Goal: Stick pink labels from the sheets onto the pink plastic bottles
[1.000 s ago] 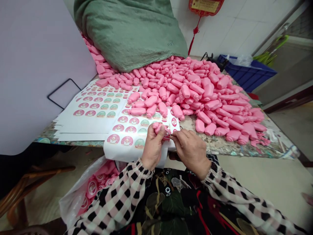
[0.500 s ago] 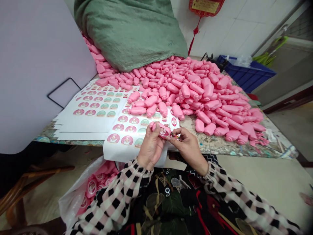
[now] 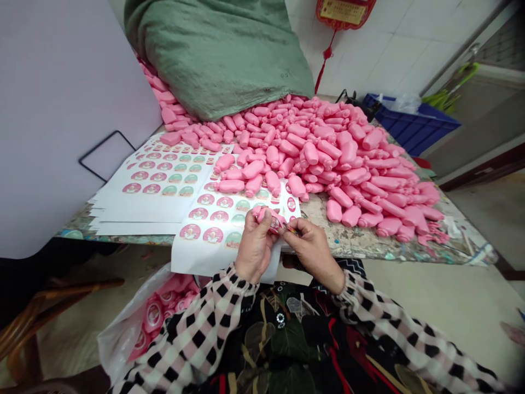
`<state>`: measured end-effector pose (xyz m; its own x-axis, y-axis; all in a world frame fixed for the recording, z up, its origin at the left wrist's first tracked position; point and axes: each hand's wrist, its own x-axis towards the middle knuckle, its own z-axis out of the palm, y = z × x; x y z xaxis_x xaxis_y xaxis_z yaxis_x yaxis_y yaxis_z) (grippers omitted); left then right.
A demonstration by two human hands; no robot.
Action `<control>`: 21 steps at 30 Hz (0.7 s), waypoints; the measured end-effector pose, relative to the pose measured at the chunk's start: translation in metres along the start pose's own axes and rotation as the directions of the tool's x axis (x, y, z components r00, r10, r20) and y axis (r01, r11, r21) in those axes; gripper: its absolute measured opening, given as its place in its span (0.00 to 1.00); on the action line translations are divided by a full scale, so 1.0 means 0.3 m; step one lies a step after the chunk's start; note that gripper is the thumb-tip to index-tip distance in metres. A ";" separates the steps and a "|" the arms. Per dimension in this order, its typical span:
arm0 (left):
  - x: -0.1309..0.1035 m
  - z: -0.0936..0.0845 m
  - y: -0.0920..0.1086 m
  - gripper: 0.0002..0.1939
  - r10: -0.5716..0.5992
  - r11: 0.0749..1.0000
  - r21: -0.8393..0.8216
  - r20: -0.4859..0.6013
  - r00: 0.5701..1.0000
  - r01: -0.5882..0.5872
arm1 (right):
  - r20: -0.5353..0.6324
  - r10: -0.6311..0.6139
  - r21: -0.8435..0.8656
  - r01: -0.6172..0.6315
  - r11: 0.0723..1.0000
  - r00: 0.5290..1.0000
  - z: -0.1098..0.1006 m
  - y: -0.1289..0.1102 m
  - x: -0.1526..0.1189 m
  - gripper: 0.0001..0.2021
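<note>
My left hand (image 3: 255, 249) is closed around a small pink bottle (image 3: 276, 220), thumb on top, above the front edge of the table. An oval label shows on the bottle's side, partly behind my fingers. My right hand (image 3: 315, 250) pinches a small, thin, multicoloured thing (image 3: 292, 230) close against the bottle. Its kind is not clear. Under my hands a sheet of round pink and green stickers (image 3: 223, 261) hangs over the table edge. Just beyond lies a big heap of plain pink bottles (image 3: 348, 148).
A stack of sticker sheets (image 3: 112, 205) lies at left, beside a pale panel (image 3: 69, 98). The green sack (image 3: 221, 54) rests over the heap. Labelled pink bottles fill a clear plastic bag (image 3: 109, 342) below the table. A blue crate (image 3: 414, 128) stands behind at right.
The pink bottle has rolled a little in my left hand, so its label faces me less. My right hand has shifted slightly left and down against it.
</note>
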<state>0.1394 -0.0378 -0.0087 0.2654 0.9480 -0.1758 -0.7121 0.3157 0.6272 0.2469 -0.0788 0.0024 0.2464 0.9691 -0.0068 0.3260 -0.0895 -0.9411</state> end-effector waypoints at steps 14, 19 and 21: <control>0.021 -0.015 -0.006 0.10 -0.027 0.998 0.064 -0.026 0.999 0.029 | 0.096 0.240 0.309 -0.258 0.915 0.966 -0.001 -0.034 0.016 0.13; 0.022 -0.010 -0.002 0.10 -0.061 0.996 0.067 -0.048 0.997 0.064 | 0.100 0.260 0.306 -0.279 0.910 0.960 -0.006 -0.017 0.020 0.13; 0.022 -0.006 -0.004 0.10 -0.062 0.996 0.063 -0.060 0.996 0.066 | 0.109 0.278 0.309 -0.298 0.903 0.954 -0.006 -0.004 0.020 0.13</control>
<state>0.1407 -0.0318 -0.0120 0.2694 0.9273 -0.2599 -0.6507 0.3743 0.6607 0.2497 -0.0732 0.0042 0.2263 0.9251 -0.3049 -0.0606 -0.2990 -0.9523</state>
